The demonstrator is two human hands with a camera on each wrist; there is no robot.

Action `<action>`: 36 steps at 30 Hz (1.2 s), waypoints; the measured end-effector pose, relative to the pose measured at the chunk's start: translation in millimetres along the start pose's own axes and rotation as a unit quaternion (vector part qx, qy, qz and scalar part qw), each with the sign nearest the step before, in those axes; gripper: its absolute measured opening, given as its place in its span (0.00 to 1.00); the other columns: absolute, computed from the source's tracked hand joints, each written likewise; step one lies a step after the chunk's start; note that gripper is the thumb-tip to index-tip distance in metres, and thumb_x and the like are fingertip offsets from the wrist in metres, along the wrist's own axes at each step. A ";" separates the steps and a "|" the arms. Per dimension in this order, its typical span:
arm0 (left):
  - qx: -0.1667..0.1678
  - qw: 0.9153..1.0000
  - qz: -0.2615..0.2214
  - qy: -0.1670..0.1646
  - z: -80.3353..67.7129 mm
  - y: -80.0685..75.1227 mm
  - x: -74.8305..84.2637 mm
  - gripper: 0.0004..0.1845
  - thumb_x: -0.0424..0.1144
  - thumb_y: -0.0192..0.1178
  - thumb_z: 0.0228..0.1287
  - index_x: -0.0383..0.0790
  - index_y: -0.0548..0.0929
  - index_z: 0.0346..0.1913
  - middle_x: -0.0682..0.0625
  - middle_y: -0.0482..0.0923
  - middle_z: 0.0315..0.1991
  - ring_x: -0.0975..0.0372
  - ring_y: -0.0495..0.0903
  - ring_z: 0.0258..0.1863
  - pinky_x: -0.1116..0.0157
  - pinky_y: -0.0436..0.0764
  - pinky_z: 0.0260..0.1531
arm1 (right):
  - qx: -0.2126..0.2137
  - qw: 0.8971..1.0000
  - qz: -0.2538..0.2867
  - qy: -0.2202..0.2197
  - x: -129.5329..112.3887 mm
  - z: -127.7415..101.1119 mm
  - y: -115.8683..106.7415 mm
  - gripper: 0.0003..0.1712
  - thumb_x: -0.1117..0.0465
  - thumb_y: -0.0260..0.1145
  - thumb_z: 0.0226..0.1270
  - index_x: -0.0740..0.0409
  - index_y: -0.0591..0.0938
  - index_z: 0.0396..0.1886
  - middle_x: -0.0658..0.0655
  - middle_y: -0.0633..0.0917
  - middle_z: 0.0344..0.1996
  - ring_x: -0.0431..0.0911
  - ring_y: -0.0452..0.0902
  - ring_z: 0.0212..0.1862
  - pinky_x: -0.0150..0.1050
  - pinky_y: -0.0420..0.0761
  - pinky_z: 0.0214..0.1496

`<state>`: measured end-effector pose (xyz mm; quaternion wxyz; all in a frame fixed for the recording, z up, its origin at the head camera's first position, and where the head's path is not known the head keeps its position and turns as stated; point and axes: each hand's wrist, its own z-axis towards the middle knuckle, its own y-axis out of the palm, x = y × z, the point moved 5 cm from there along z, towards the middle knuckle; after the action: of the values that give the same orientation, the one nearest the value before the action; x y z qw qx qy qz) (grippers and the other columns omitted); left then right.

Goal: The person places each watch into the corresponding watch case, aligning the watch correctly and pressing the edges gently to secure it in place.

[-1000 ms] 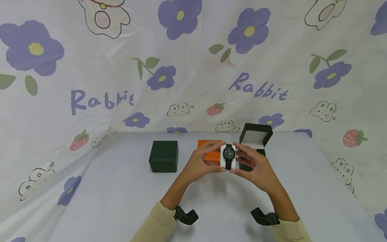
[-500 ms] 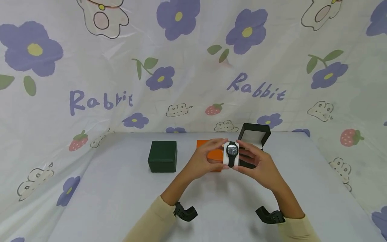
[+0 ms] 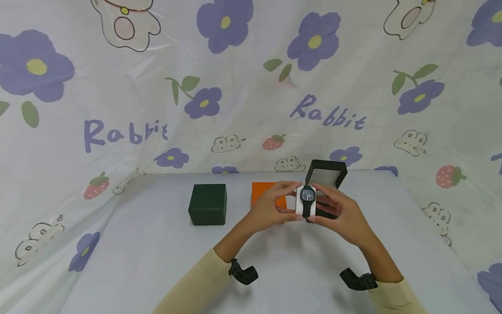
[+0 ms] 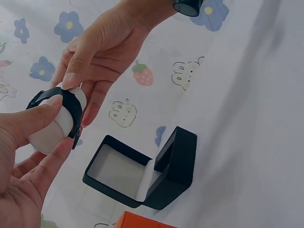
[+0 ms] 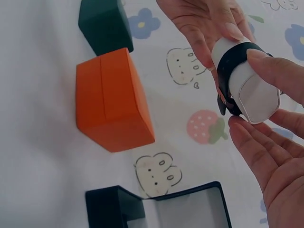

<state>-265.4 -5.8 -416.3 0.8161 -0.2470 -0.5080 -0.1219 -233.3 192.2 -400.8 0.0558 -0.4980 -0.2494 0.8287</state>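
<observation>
A black wristwatch [image 3: 307, 196] with a dark square face is strapped round a white watch pillow [image 5: 256, 99]. My left hand [image 3: 270, 207] pinches the pillow's left end between thumb and fingers. From the other side, my right hand [image 3: 345, 213] pinches the right end the same way. In the left wrist view the watch strap [image 4: 71, 109] wraps the pillow, and thumbs and fingertips of both hands press on it. Just behind the hands stands a black watch box [image 3: 327, 168] with its lid raised and a pale lining; the hands partly cover it in the head view.
An orange box [image 3: 262, 190], closed, stands behind my left hand and is partly covered by it. Farther left is a closed dark green box [image 3: 208, 204]. All stand on a white table [image 3: 137, 244] before a flower-printed cloth backdrop [image 3: 243, 87].
Both hands have carried the watch on its pillow slightly to the right, in front of the open black box. More of the orange box was covered as they moved. The grip stays the same.
</observation>
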 end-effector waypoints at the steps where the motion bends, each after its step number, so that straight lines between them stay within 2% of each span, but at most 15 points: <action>1: 0.000 1.000 0.002 -0.001 1.5 0.9 -0.9 0.45 0.32 0.78 0.53 0.54 0.71 0.74 0.53 0.69 0.69 0.56 0.75 0.61 0.66 0.87 0.43 | 0.000 1.000 -0.004 0.001 1.2 0.1 -1.2 0.47 0.69 0.79 0.56 0.45 0.71 0.75 0.56 0.76 0.65 0.45 0.79 0.61 0.30 0.80 0.58; 10: 0.012 0.999 0.040 0.016 15.3 8.0 -6.4 0.45 0.35 0.79 0.51 0.51 0.72 0.74 0.53 0.72 0.67 0.61 0.77 0.59 0.69 0.86 0.42 | 0.004 1.000 -0.025 0.008 7.2 0.9 -11.9 0.46 0.69 0.79 0.56 0.56 0.71 0.75 0.60 0.75 0.65 0.61 0.79 0.61 0.31 0.81 0.57; 13: 0.014 0.999 0.037 0.014 19.7 11.1 -9.6 0.45 0.36 0.79 0.51 0.52 0.72 0.74 0.52 0.72 0.66 0.63 0.78 0.58 0.70 0.86 0.43 | 0.010 1.000 -0.026 0.013 9.5 0.7 -15.0 0.45 0.69 0.79 0.56 0.59 0.70 0.74 0.61 0.75 0.66 0.62 0.79 0.60 0.30 0.81 0.56; 17: 0.013 0.999 0.029 0.012 24.8 15.7 -12.7 0.44 0.35 0.79 0.51 0.51 0.73 0.74 0.47 0.72 0.66 0.61 0.78 0.59 0.70 0.86 0.43 | 0.017 0.999 -0.026 0.011 13.6 0.1 -19.6 0.45 0.70 0.79 0.56 0.58 0.71 0.74 0.61 0.75 0.65 0.61 0.80 0.60 0.28 0.80 0.56; 20: 0.015 0.999 0.031 0.011 28.6 18.2 -13.8 0.44 0.35 0.79 0.50 0.50 0.73 0.73 0.47 0.73 0.65 0.61 0.79 0.59 0.70 0.86 0.43 | 0.017 0.999 -0.030 0.010 19.2 0.7 -23.0 0.45 0.70 0.79 0.56 0.57 0.71 0.74 0.61 0.76 0.64 0.51 0.81 0.59 0.27 0.80 0.56; 22: 0.017 0.999 0.042 0.011 31.3 19.4 -14.9 0.44 0.36 0.80 0.50 0.48 0.74 0.73 0.49 0.74 0.65 0.62 0.79 0.58 0.71 0.86 0.43 | 0.015 0.999 -0.035 0.014 22.7 1.5 -25.3 0.45 0.69 0.79 0.56 0.58 0.71 0.74 0.60 0.76 0.64 0.50 0.82 0.59 0.26 0.80 0.55; 24: 0.017 0.999 0.048 0.012 34.0 20.6 -16.6 0.44 0.36 0.80 0.50 0.48 0.74 0.73 0.51 0.74 0.64 0.62 0.79 0.58 0.72 0.85 0.43 | 0.013 0.999 -0.041 0.019 25.9 1.8 -27.2 0.45 0.68 0.79 0.56 0.59 0.71 0.74 0.61 0.76 0.65 0.51 0.82 0.59 0.26 0.79 0.55; 26: 0.012 0.999 0.049 0.012 36.2 22.5 -18.9 0.44 0.36 0.80 0.50 0.48 0.74 0.73 0.52 0.74 0.65 0.62 0.80 0.57 0.72 0.85 0.43 | 0.011 0.999 -0.044 0.022 27.8 1.6 -28.8 0.45 0.68 0.79 0.56 0.60 0.71 0.74 0.62 0.75 0.65 0.58 0.81 0.59 0.25 0.79 0.55; 27: 0.010 0.999 0.051 0.012 37.0 23.2 -19.5 0.43 0.37 0.79 0.50 0.49 0.74 0.73 0.52 0.74 0.65 0.63 0.80 0.57 0.72 0.85 0.43 | 0.009 0.999 -0.042 0.024 28.5 1.5 -29.8 0.45 0.68 0.79 0.56 0.59 0.71 0.74 0.62 0.75 0.65 0.62 0.80 0.59 0.26 0.79 0.56; 32: 0.002 0.999 0.053 0.005 40.7 27.5 -23.9 0.43 0.37 0.79 0.50 0.49 0.74 0.73 0.53 0.74 0.66 0.59 0.81 0.57 0.72 0.85 0.43 | -0.005 0.999 -0.043 0.027 33.5 1.8 -33.7 0.46 0.68 0.80 0.55 0.57 0.71 0.74 0.63 0.75 0.65 0.64 0.79 0.59 0.30 0.81 0.57; 36: 0.004 0.999 0.035 -0.006 44.4 31.7 -29.9 0.44 0.35 0.79 0.50 0.47 0.73 0.73 0.53 0.74 0.66 0.55 0.80 0.58 0.72 0.85 0.44 | -0.011 0.998 -0.053 0.036 35.7 2.6 -36.4 0.46 0.67 0.80 0.56 0.59 0.70 0.74 0.64 0.75 0.65 0.65 0.80 0.59 0.41 0.82 0.58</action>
<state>-298.9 42.9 -435.7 0.8177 -0.2617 -0.5048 -0.0894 -258.9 235.1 -411.2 0.1030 -0.5143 -0.2818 0.8034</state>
